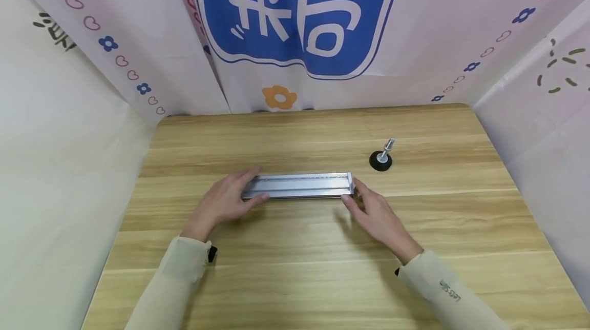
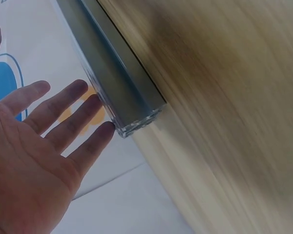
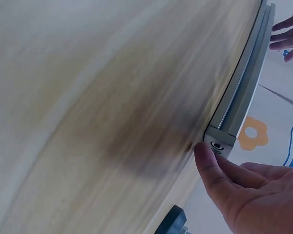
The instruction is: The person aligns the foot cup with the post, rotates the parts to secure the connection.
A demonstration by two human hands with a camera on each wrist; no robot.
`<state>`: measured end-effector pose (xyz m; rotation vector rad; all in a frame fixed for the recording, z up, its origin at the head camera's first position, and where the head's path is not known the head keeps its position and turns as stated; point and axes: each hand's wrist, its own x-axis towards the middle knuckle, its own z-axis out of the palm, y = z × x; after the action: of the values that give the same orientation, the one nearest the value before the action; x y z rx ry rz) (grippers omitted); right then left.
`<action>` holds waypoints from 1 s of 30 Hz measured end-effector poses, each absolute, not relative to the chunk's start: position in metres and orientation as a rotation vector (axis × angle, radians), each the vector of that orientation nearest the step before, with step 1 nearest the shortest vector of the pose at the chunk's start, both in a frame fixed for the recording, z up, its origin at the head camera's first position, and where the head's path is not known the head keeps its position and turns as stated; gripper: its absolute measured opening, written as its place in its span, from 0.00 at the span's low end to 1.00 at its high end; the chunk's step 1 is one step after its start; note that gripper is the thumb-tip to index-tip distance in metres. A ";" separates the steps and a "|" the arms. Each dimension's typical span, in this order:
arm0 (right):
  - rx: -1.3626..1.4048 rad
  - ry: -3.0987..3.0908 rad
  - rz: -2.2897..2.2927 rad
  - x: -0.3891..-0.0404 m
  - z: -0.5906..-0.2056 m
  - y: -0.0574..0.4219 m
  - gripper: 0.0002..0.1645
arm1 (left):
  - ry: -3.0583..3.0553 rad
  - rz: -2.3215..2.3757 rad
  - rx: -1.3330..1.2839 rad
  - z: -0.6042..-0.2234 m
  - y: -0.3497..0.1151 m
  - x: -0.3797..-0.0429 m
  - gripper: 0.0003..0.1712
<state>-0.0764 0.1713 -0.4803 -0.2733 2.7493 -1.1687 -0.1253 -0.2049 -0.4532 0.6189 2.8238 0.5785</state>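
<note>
A silver aluminium profile (image 1: 299, 185) with lengthwise grooves lies across the middle of the wooden table. My left hand (image 1: 226, 197) is around its left end, thumb on the near side and forefinger on the far side. In the left wrist view, its fingers (image 2: 90, 144) are fairly straight and spread, with some tips against the profile's side. At the other end sits a metal end plate (image 3: 220, 141) with a round hole or bolt head. My right hand (image 1: 373, 212) has thumb and curled fingers at this plate, pinching its edge; its fingertips are partly hidden.
A levelling foot (image 1: 380, 160) with a black round base and a tilted threaded stud stands right of the profile, farther back. Printed white cloth (image 1: 415, 38) hangs behind the wooden table (image 1: 295, 268) and along both sides.
</note>
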 end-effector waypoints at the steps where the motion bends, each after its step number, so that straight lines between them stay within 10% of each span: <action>1: -0.256 2.736 -1.184 -0.076 -0.481 0.171 0.41 | 2.823 0.587 0.615 -0.453 -0.206 -0.126 0.50; 30: 0.247 2.292 -1.604 -0.082 -0.471 0.166 0.39 | 2.810 0.872 0.477 -0.475 -0.240 -0.137 0.46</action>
<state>-0.0823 0.1660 -0.4713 0.2465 2.2924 -1.6037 -0.1366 -0.2405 -0.4749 0.4773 2.8101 0.8722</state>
